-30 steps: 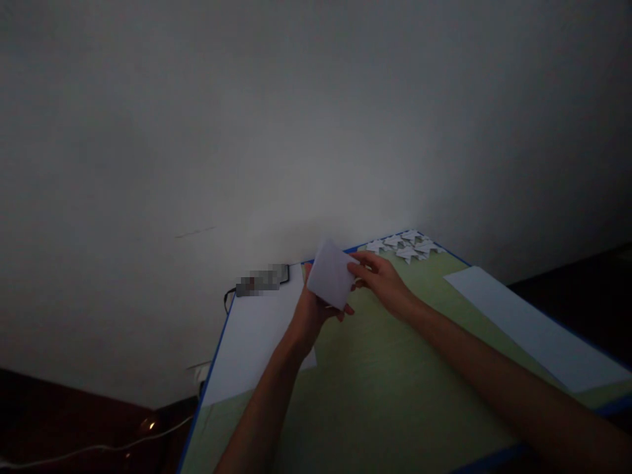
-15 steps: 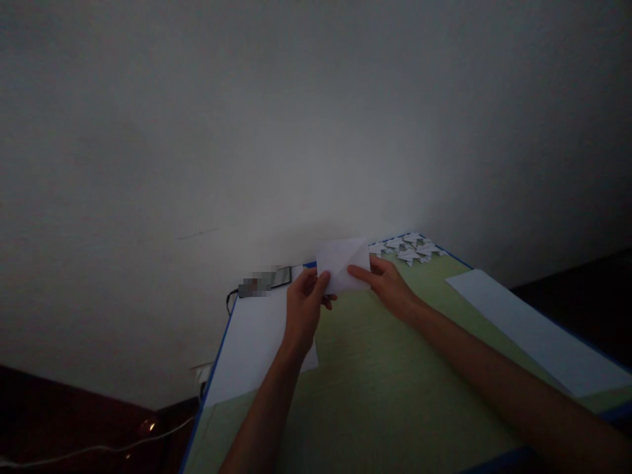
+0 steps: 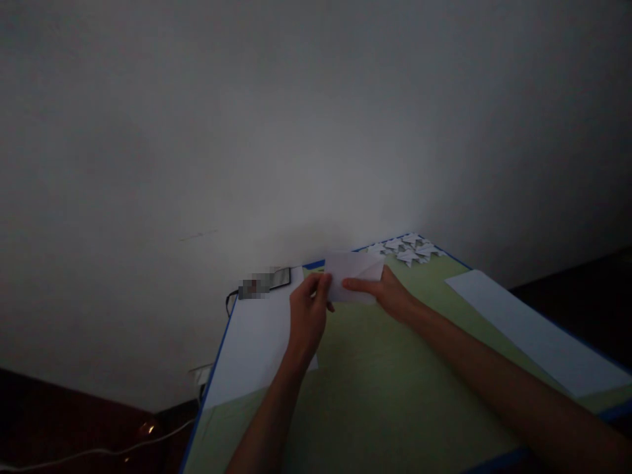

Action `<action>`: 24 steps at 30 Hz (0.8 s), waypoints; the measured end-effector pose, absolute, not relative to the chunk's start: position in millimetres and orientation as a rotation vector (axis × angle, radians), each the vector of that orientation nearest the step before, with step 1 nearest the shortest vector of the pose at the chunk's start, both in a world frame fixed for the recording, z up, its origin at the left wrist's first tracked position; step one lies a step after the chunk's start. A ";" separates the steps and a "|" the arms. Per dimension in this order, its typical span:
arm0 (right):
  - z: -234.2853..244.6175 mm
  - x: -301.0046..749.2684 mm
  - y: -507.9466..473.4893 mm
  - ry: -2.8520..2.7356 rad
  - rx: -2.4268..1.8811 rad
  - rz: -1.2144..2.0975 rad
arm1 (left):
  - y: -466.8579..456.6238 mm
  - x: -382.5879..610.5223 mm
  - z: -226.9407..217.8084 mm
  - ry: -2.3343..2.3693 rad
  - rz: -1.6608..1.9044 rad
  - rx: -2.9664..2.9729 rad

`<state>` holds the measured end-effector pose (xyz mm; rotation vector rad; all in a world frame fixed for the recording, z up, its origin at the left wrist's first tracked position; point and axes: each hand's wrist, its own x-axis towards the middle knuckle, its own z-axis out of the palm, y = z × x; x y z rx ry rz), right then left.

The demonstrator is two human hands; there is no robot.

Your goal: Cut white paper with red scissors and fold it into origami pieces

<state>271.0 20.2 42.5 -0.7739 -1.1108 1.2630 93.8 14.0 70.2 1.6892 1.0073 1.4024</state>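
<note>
A small folded piece of white paper (image 3: 359, 264) is held up above the table between both hands, with a faint diagonal crease or flap towards its right side. My left hand (image 3: 311, 306) pinches its left edge, thumb in front and fingers behind. Gripping the right edge, my right hand (image 3: 390, 293) lays its thumb flat across the front of the paper; its other fingers are hidden behind. Several small folded paper figures (image 3: 407, 255) with pointed tips sit at the far right corner of the table.
White sheets (image 3: 257, 342) lie on the left of the green-topped table (image 3: 385, 395), with a phone-like device (image 3: 280, 278) and cable at their far end. A long white sheet (image 3: 533, 332) lies along the right edge. A wall (image 3: 296, 131) stands directly behind the table.
The folded paper has shifted slightly right and down. My left hand now pinches nearer its left edge, and my right thumb reaches further left across it.
</note>
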 end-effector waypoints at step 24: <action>53.7 282.9 22.3 -1.292 -0.948 0.866 | 25.9 85.3 66.7 1.066 1.639 1.528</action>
